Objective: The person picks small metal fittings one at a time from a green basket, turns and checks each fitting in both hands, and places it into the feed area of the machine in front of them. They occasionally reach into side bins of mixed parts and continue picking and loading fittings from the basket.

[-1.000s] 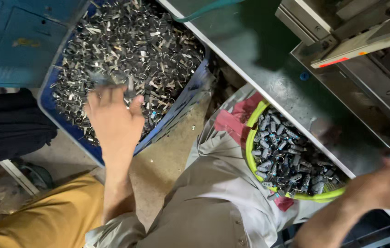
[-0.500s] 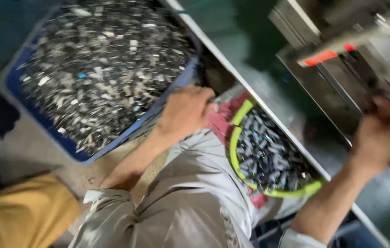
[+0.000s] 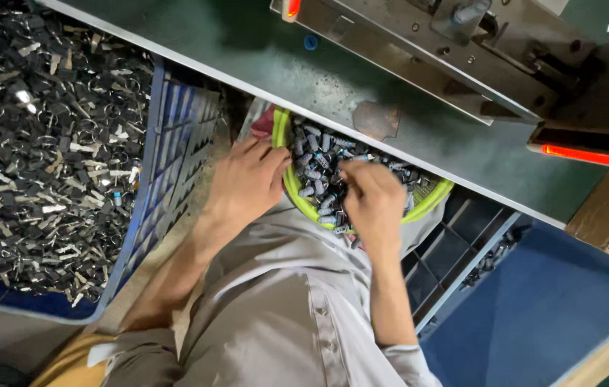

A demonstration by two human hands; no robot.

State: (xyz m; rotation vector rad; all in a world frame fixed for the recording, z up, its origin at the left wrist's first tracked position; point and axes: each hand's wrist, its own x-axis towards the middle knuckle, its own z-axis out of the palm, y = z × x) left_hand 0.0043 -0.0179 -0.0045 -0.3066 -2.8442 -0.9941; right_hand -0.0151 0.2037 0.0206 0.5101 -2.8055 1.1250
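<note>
A yellow-green basket [image 3: 297,201] rests on my lap, filled with several small dark cylindrical metal parts [image 3: 315,161]. My left hand [image 3: 247,183] lies on the basket's left rim, fingers curled over the edge. My right hand [image 3: 372,201] is inside the basket with its fingers closed among the parts; what it holds is hidden by the fingers. Both forearms reach out from grey sleeves.
A blue plastic crate [image 3: 168,143] heaped with small metal clips [image 3: 39,136] stands at the left. A green metal worktable [image 3: 319,79] crosses above the basket, carrying a grey machine [image 3: 462,50] with a red light [image 3: 577,154]. A blue bin [image 3: 541,301] sits at lower right.
My left hand left the blue crate and came to the basket's rim. My right hand came down from the machine into the basket. The view has swung down and right.
</note>
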